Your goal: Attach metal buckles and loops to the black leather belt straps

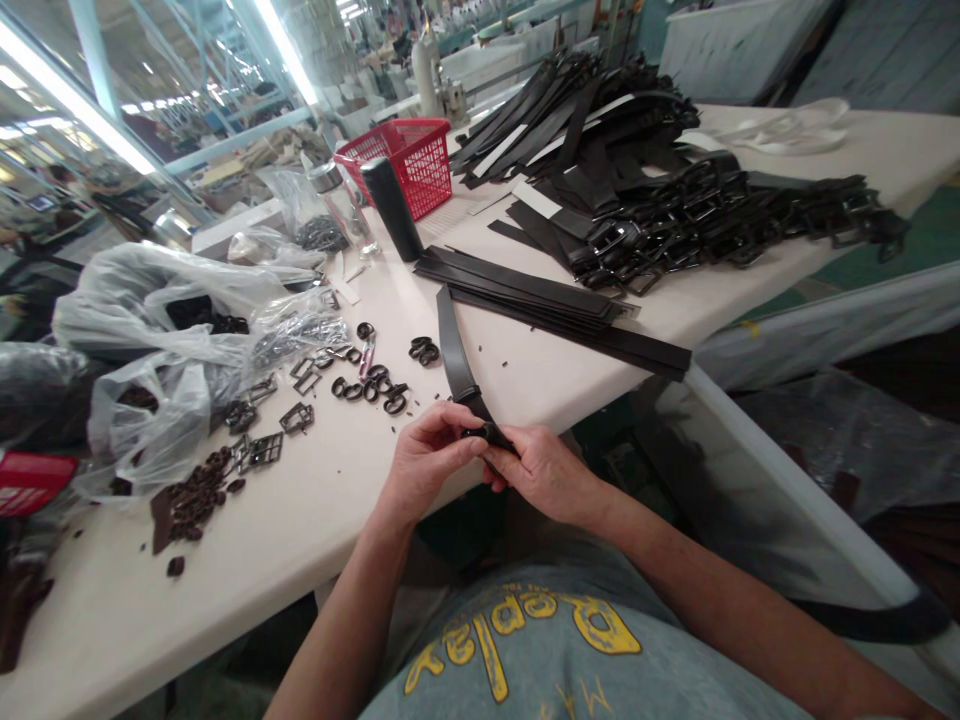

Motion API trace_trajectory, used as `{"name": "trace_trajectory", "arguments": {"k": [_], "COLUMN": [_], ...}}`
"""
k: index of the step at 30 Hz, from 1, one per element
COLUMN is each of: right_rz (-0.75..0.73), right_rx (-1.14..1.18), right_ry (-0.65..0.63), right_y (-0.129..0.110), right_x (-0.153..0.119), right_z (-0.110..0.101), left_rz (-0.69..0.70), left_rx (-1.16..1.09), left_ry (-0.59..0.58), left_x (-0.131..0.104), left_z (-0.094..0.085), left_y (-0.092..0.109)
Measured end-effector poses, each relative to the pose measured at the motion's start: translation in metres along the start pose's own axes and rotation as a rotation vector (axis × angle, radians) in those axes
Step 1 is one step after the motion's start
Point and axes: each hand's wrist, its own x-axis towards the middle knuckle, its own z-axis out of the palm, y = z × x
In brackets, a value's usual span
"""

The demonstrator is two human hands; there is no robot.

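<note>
A black belt strap (pixel 456 345) lies with its far end on the table and its near end lifted off the edge, between my hands. My left hand (pixel 429 455) pinches the strap's near end from the left, with thumb and fingers closed. From the right, my right hand (pixel 544 468) is closed round the same end. A dark loop sits around the strap just beyond my fingers. What else is between the fingertips is partly hidden. Left of the strap lie black belt loops (pixel 373 387) and loose buckles (pixel 298 418).
Flat black straps (pixel 517 290) are stacked ahead, with a pile of buckled belts (pixel 667 225) behind. A red basket (pixel 416 165) and a black bottle (pixel 391 208) stand at the back. Plastic bags (pixel 150 330) and brown loops (pixel 199 495) lie left. A white bin (pixel 795 480) stands right.
</note>
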Motion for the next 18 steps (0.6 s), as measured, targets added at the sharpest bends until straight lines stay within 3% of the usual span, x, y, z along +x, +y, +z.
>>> {"name": "trace_trajectory", "arguments": {"k": [8,13,18], "right_rz": [-0.021,0.021,0.075], "right_rx": [-0.251,0.006,0.12], "right_ry": [0.011,-0.076,-0.127], "right_y": [-0.012,-0.006,-0.008], "right_x": [-0.001,-0.001,0.0], "right_z": [-0.003,-0.004,-0.005], "left_rz": [-0.109,0.077,0.282], "left_rx": [0.01,0.184,0.46], "left_ry": [0.014,-0.066,0.067], "left_x": [0.002,-0.001,-0.006], "left_z": [-0.009,-0.01,-0.001], "left_y": [-0.007,-0.004,-0.005]}}
